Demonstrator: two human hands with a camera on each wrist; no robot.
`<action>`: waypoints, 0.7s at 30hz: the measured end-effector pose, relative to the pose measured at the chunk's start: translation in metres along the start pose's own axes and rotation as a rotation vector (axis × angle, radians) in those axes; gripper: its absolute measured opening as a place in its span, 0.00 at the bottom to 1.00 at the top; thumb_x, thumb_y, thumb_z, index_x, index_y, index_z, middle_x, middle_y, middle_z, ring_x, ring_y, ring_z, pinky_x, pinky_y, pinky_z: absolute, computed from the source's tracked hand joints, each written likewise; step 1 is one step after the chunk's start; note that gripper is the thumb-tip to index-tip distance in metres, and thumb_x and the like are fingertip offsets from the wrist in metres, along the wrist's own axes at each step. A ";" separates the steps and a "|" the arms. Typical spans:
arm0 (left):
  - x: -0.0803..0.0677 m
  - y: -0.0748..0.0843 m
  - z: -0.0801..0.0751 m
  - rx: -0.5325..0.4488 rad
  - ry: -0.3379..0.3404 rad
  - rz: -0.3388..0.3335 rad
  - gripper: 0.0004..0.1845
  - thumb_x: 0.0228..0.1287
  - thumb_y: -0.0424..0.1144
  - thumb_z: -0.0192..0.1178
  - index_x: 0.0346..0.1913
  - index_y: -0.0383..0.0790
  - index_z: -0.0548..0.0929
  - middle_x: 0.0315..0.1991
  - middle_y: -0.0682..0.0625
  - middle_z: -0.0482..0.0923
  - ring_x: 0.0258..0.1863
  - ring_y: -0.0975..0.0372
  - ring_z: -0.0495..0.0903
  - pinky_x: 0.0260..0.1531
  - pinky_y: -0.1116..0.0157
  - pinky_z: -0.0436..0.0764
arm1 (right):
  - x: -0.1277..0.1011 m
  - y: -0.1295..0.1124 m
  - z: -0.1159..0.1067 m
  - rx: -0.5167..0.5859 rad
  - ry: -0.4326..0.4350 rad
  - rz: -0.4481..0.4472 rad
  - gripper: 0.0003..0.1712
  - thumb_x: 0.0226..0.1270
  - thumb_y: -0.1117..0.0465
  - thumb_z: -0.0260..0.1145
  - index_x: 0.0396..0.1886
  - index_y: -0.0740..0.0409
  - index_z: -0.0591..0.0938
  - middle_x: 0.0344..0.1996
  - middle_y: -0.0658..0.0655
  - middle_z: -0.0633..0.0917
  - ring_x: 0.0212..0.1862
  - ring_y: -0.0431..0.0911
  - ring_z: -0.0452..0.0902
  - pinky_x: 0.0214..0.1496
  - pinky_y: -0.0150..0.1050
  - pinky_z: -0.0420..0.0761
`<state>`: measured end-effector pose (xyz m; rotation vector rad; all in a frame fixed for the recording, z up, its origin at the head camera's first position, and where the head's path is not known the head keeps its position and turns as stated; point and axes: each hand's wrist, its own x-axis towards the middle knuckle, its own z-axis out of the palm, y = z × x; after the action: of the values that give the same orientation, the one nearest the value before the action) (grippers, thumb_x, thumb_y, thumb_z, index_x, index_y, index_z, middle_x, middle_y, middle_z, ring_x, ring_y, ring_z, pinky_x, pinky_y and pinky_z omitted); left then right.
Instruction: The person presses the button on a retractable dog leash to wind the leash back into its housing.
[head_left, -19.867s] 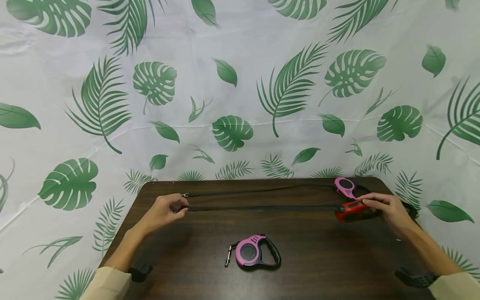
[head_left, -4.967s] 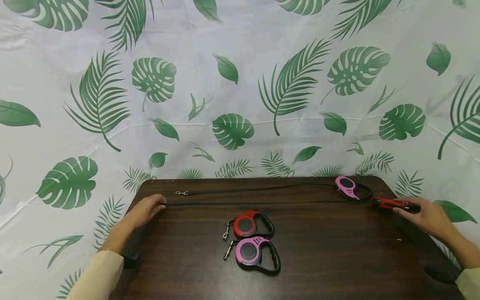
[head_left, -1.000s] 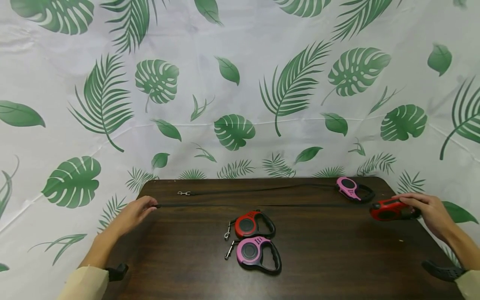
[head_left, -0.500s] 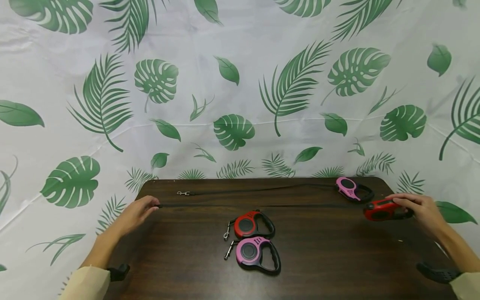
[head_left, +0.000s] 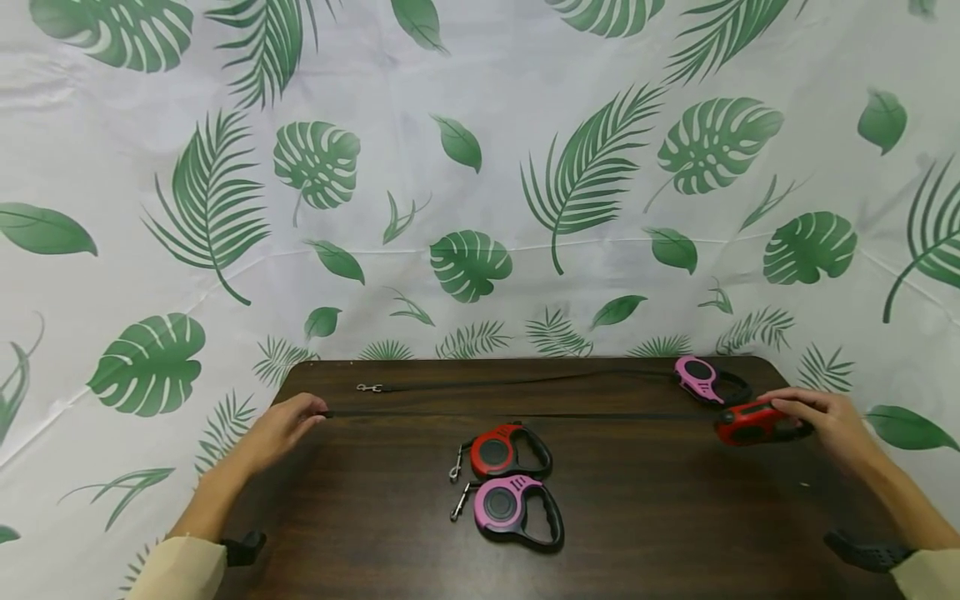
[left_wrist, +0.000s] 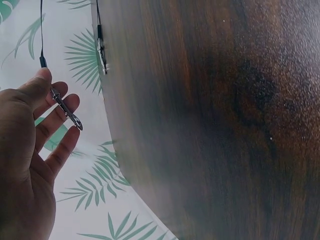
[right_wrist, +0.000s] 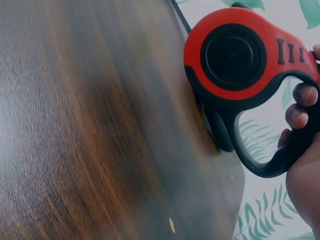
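Observation:
My right hand [head_left: 828,425] grips the black loop handle of a red retractable dog leash [head_left: 750,422]; the right wrist view shows fingers curled through the loop. Its thin black strap [head_left: 450,414] stretches nearly straight across the table to my left hand [head_left: 281,429]. There, thumb and forefinger pinch the end of the strap, and a metal snap clip [left_wrist: 67,112] lies along the other, spread fingers. Mid-table lies another red retractable leash [head_left: 495,452], directly behind a pink retractable leash [head_left: 501,503], both with straps wound in.
Along the back of the dark wooden table [head_left: 645,508], a second pink leash [head_left: 697,379] lies at the right. Its strap is pulled out leftward to a metal clip [head_left: 369,387]. A leaf-print cloth [head_left: 480,192] hangs behind the table.
Over the last second my right hand has brought the red leash leftward; my left hand has shifted slightly right. The red leash lying mid-table was not there about twenty seconds ago.

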<state>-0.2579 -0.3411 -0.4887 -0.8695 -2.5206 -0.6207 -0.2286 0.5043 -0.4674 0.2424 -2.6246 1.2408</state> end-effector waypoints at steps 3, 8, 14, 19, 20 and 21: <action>0.001 0.001 0.000 -0.002 0.000 0.002 0.11 0.63 0.22 0.71 0.44 0.35 0.83 0.36 0.52 0.85 0.35 0.63 0.84 0.34 0.59 0.86 | 0.000 -0.004 0.003 -0.009 -0.002 0.010 0.14 0.83 0.62 0.59 0.52 0.61 0.90 0.41 0.28 0.86 0.38 0.37 0.78 0.36 0.31 0.76; 0.000 0.004 0.000 -0.002 -0.003 0.004 0.11 0.63 0.22 0.71 0.44 0.35 0.83 0.36 0.54 0.84 0.35 0.66 0.83 0.34 0.60 0.84 | 0.001 -0.009 0.005 -0.059 -0.002 0.027 0.15 0.84 0.58 0.59 0.52 0.60 0.90 0.39 0.28 0.85 0.37 0.38 0.78 0.36 0.32 0.75; 0.000 0.007 0.001 -0.017 0.005 0.010 0.11 0.62 0.22 0.71 0.44 0.36 0.83 0.36 0.54 0.84 0.35 0.67 0.81 0.33 0.61 0.83 | 0.000 -0.017 0.010 -0.079 -0.004 0.008 0.15 0.84 0.58 0.59 0.53 0.61 0.89 0.40 0.28 0.84 0.39 0.36 0.75 0.35 0.33 0.74; 0.002 0.009 0.001 -0.018 0.006 0.016 0.12 0.63 0.22 0.71 0.44 0.37 0.83 0.37 0.54 0.85 0.36 0.66 0.83 0.34 0.60 0.84 | 0.001 -0.022 0.014 -0.067 -0.004 0.010 0.16 0.84 0.57 0.60 0.53 0.63 0.89 0.41 0.26 0.83 0.41 0.33 0.76 0.37 0.32 0.76; 0.002 0.009 0.002 -0.015 0.004 0.015 0.12 0.63 0.22 0.71 0.44 0.38 0.83 0.37 0.54 0.85 0.36 0.65 0.83 0.34 0.60 0.85 | 0.001 -0.023 0.015 -0.065 -0.004 0.009 0.17 0.84 0.57 0.60 0.53 0.63 0.89 0.42 0.25 0.83 0.41 0.33 0.76 0.37 0.32 0.76; 0.002 0.010 0.002 -0.015 0.002 0.013 0.12 0.63 0.23 0.71 0.44 0.38 0.83 0.37 0.54 0.85 0.36 0.65 0.84 0.34 0.60 0.85 | 0.002 -0.024 0.017 -0.067 -0.003 0.006 0.17 0.84 0.57 0.60 0.53 0.64 0.88 0.42 0.25 0.83 0.41 0.32 0.76 0.37 0.31 0.76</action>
<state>-0.2534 -0.3320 -0.4860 -0.8901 -2.5095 -0.6369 -0.2267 0.4766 -0.4597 0.2253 -2.6652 1.1529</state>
